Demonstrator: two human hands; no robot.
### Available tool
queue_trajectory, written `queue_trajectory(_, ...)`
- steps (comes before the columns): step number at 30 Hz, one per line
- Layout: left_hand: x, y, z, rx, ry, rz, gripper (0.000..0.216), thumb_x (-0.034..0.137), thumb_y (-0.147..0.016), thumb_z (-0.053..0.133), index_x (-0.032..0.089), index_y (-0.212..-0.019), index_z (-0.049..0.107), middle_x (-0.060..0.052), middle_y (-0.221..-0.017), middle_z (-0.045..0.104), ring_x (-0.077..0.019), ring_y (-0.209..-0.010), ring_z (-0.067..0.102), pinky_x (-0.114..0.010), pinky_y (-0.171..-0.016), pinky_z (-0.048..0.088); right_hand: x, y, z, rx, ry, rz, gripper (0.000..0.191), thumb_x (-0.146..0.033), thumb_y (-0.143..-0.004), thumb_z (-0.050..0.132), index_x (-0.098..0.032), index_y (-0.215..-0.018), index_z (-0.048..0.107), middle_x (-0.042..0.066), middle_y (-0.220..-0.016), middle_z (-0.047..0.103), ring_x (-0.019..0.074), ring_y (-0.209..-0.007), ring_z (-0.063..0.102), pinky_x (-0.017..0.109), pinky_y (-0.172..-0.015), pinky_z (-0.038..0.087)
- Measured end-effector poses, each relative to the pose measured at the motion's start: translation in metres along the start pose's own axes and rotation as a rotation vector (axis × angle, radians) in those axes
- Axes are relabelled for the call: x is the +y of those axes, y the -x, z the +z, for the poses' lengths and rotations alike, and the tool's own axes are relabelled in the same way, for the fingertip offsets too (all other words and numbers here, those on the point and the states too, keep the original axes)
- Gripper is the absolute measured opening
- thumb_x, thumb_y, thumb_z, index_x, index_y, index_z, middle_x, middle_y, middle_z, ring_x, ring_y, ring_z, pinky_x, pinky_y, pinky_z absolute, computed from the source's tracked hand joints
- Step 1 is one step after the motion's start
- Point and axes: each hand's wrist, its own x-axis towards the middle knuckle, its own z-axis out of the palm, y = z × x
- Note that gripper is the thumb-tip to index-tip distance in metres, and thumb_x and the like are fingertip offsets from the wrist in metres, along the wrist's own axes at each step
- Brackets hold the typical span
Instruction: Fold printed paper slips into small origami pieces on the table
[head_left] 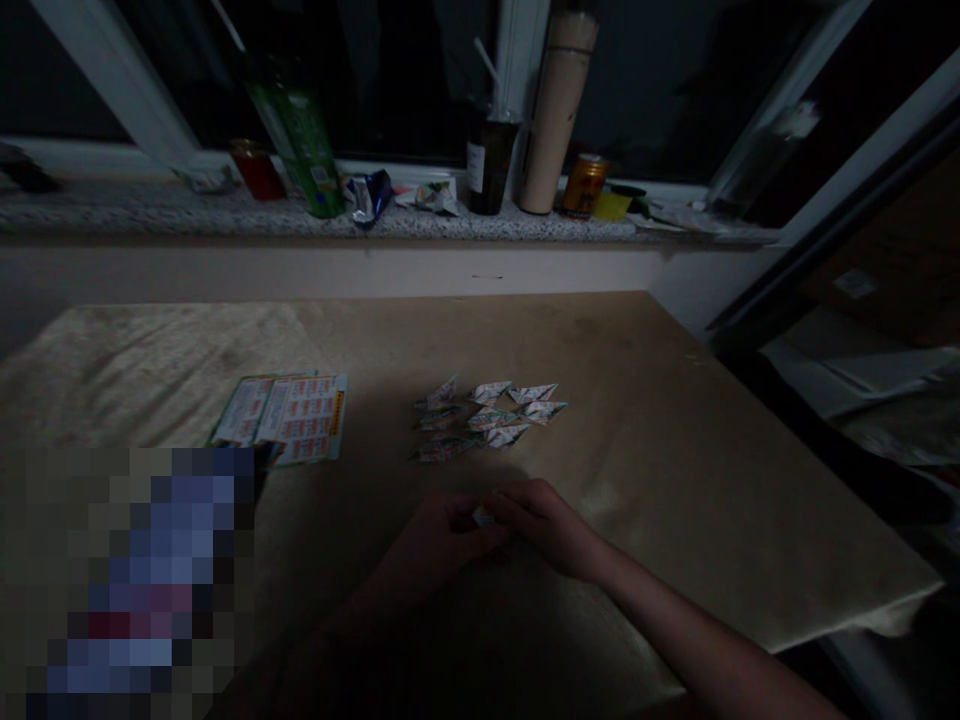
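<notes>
Both my hands meet low over the tan table (675, 440) near its front edge. My left hand (439, 540) and my right hand (544, 525) have their fingers pinched together on a small folded piece of paper (484, 517), pale and only partly visible between the fingertips. Just beyond the hands lies a cluster of several small folded paper shapes (487, 418) made of printed paper. A printed flyer (289, 420) lies flat to the left of them.
A stone windowsill (150, 210) at the back carries a green bottle (304, 150), a red can (256, 170), a dark cup with a straw (489, 160), a tall beige tube (555, 120) and a gold can (583, 186). A pixelated patch covers the lower left. The room is dim.
</notes>
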Motion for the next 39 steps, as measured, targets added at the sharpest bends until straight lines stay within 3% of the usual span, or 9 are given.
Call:
queue_trajectory(7, 0.003, 0.001, -0.001, -0.018, -0.113, -0.011, 0.035, 0.046, -0.075, 0.059, 0.013, -0.07, 0.068, 0.0, -0.062, 0.068, -0.017, -0.06, 0.062, -0.023, -0.056, 0.043, -0.004, -0.002, 0.003, 0.047, 0.003, 0.001, 0.047, -0.054, -0.087, 0.042, -0.015, -0.063, 0.052, -0.003, -0.054, 0.046, 0.0089, -0.05, 0.041, 0.021, -0.047, 0.031)
queue_trajectory(12, 0.005, 0.004, -0.001, -0.09, -0.076, 0.061, 0.034, 0.045, -0.079, 0.056, 0.015, -0.069, 0.069, -0.001, -0.065, 0.07, -0.0171, -0.062, 0.063, -0.024, -0.061, 0.045, -0.006, 0.001, 0.005, -0.018, -0.21, 0.026, 0.046, -0.052, -0.087, 0.044, -0.016, -0.06, 0.051, -0.003, -0.05, 0.047, 0.0084, -0.045, 0.042, 0.02, -0.043, 0.031)
queue_trajectory(18, 0.006, 0.007, 0.003, -0.069, -0.082, 0.114, 0.034, 0.043, -0.078, 0.056, 0.016, -0.062, 0.069, 0.0, -0.062, 0.069, -0.0166, -0.062, 0.063, -0.024, -0.063, 0.046, -0.002, 0.001, 0.012, -0.042, -0.378, 0.055, 0.048, -0.056, -0.085, 0.046, -0.016, -0.058, 0.051, -0.003, -0.045, 0.047, 0.0084, -0.04, 0.042, 0.02, -0.039, 0.031)
queue_trajectory(22, 0.001, 0.004, 0.006, -0.039, -0.071, 0.118, 0.03, 0.042, -0.077, 0.057, 0.017, -0.065, 0.068, 0.001, -0.063, 0.069, -0.0164, -0.063, 0.063, -0.024, -0.063, 0.046, 0.001, 0.0, 0.011, 0.004, -0.255, 0.053, 0.05, -0.058, -0.084, 0.044, -0.016, -0.059, 0.051, -0.004, -0.046, 0.046, 0.0083, -0.041, 0.042, 0.019, -0.039, 0.031)
queue_trajectory(27, -0.005, 0.0, 0.005, -0.005, -0.148, 0.096, 0.03, 0.041, -0.078, 0.056, 0.015, -0.072, 0.068, 0.0, -0.066, 0.07, -0.0173, -0.065, 0.064, -0.023, -0.062, 0.045, 0.003, 0.0, 0.006, 0.046, 0.074, 0.025, 0.047, -0.052, -0.087, 0.044, -0.015, -0.058, 0.05, -0.004, -0.049, 0.045, 0.0075, -0.045, 0.04, 0.019, -0.041, 0.027)
queue_trajectory(31, -0.005, 0.0, 0.003, -0.032, -0.195, 0.086, 0.031, 0.041, -0.079, 0.056, 0.014, -0.071, 0.069, 0.0, -0.066, 0.07, -0.0181, -0.065, 0.064, -0.024, -0.062, 0.045, 0.001, 0.001, 0.005, 0.055, 0.136, 0.02, 0.046, -0.046, -0.088, 0.044, -0.015, -0.056, 0.051, -0.004, -0.048, 0.046, 0.0074, -0.046, 0.04, 0.019, -0.042, 0.028)
queue_trajectory(35, -0.003, 0.004, 0.005, -0.109, -0.114, 0.076, 0.033, 0.041, -0.082, 0.052, 0.016, -0.069, 0.07, 0.002, -0.066, 0.071, -0.0165, -0.065, 0.064, -0.023, -0.065, 0.046, 0.001, 0.001, 0.007, -0.004, -0.084, 0.087, 0.046, -0.05, -0.086, 0.048, -0.016, -0.055, 0.052, -0.004, -0.046, 0.048, 0.0081, -0.042, 0.043, 0.018, -0.039, 0.029)
queue_trajectory(39, 0.004, 0.008, 0.008, -0.105, -0.153, 0.117, 0.041, 0.044, -0.084, 0.049, 0.016, -0.063, 0.07, 0.001, -0.062, 0.07, -0.015, -0.063, 0.064, -0.021, -0.064, 0.044, 0.004, -0.001, 0.011, -0.089, -0.305, 0.125, 0.051, -0.056, -0.085, 0.044, -0.016, -0.054, 0.051, -0.003, -0.044, 0.048, 0.0087, -0.039, 0.044, 0.019, -0.038, 0.033)
